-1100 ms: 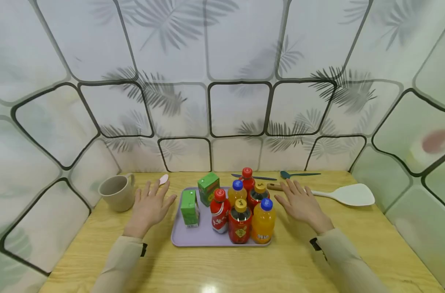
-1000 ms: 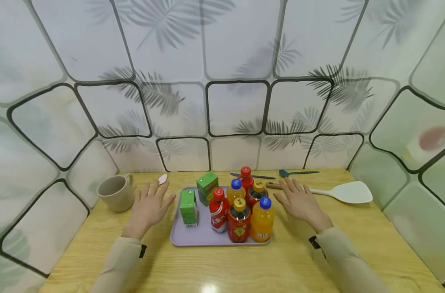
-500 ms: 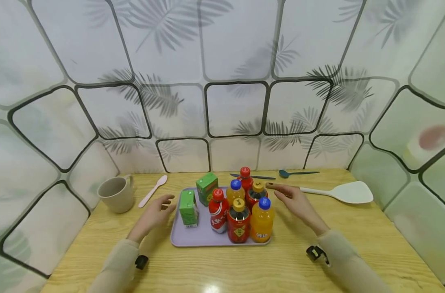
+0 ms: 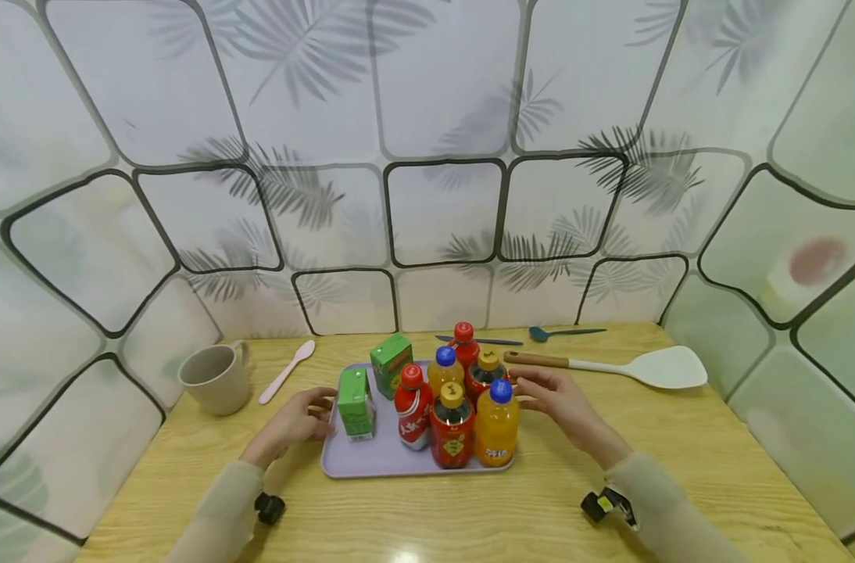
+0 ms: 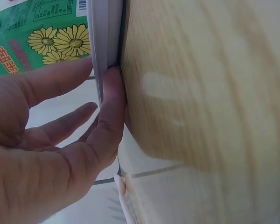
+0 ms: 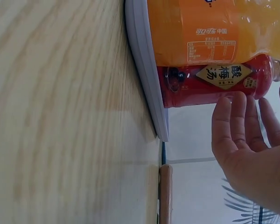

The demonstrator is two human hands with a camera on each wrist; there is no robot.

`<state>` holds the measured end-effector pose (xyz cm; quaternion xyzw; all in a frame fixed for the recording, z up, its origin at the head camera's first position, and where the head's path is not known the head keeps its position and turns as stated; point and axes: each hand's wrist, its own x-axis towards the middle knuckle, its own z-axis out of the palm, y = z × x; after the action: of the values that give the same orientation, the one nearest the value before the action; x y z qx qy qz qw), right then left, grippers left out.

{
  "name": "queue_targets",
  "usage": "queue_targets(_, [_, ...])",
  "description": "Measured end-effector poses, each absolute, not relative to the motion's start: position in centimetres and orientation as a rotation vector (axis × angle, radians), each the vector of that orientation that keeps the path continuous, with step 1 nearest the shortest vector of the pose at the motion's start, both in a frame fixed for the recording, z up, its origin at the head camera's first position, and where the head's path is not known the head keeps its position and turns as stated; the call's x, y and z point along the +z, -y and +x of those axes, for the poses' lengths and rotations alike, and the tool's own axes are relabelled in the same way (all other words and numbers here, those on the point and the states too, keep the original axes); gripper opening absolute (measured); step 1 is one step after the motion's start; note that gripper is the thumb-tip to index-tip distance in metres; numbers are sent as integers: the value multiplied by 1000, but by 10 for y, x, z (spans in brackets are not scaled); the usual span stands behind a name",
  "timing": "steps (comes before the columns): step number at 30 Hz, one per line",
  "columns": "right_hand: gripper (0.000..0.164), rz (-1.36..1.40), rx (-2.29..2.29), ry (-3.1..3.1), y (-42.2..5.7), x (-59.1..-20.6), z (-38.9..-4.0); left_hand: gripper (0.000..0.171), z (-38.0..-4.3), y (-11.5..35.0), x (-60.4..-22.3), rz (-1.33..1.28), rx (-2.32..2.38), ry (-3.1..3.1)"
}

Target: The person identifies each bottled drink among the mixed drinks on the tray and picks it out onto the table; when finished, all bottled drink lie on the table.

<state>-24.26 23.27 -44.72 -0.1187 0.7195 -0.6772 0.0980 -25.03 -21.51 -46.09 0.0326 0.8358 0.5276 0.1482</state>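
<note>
A lilac tray (image 4: 381,461) bears two green drink cartons (image 4: 355,407) and several bottles. My left hand (image 4: 294,422) is at the tray's left edge; in the left wrist view its thumb lies at the rim's inner side and a finger tucks under the outer side, pinching it. On the right, my right hand (image 4: 564,403) is held up beside the bottles with loosely bent fingers. Its fingertips (image 6: 238,100) meet or nearly meet a red plum drink bottle (image 6: 196,95) with a yellow cap. An orange juice bottle (image 4: 496,430) with a blue cap stands nearer me.
A grey mug (image 4: 216,383) and a pink spoon (image 4: 287,371) lie left of the tray. Behind and right are a wooden-handled white spatula (image 4: 663,369), a dark knife (image 4: 494,341) and a dark teal spoon (image 4: 540,335). Patterned curtain surrounds the table (image 4: 413,524).
Both hands have gone from lying flat, fingers spread, to turned inward at the tray's sides. The left now grips the rim; the right has come in beside the bottles. The tray appears unmoved.
</note>
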Motion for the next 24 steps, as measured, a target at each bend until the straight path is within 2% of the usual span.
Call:
queue_targets(15, [37,-639,-1942,-2249,-225,-442,-223,73,-258,222,-459,199,1430,-2422])
queue_targets(24, [56,-802,-1898,-2318,-214,-446,-215,74,-257,223,-458,220,1407,-2426])
